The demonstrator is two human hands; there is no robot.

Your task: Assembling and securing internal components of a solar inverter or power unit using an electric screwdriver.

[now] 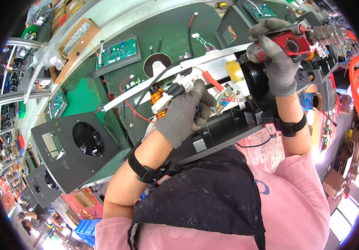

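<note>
My left hand (183,110), in a grey glove, reaches into a long open metal chassis (225,139). Its fingers are curled beside white-wrapped, black-sleeved wires, and what they grip is hidden. Close to its wrist sits a copper-wound coil (157,100). A red-sleeved lead (213,81) and a small circuit board (225,100) lie just past the fingertips. In my gloved right hand (277,58) is a red power screwdriver (292,43), held roughly level with its narrow nose toward the left. That nose is close to a brass-coloured plate (234,71) on the chassis.
A dark panel with a round fan (88,139) leans at the left. Behind the chassis are a round transformer (158,64) and a green circuit board (119,52) on the green bench. A red coiled hose (356,79) hangs at right. A carton of screws (77,37) stands far left.
</note>
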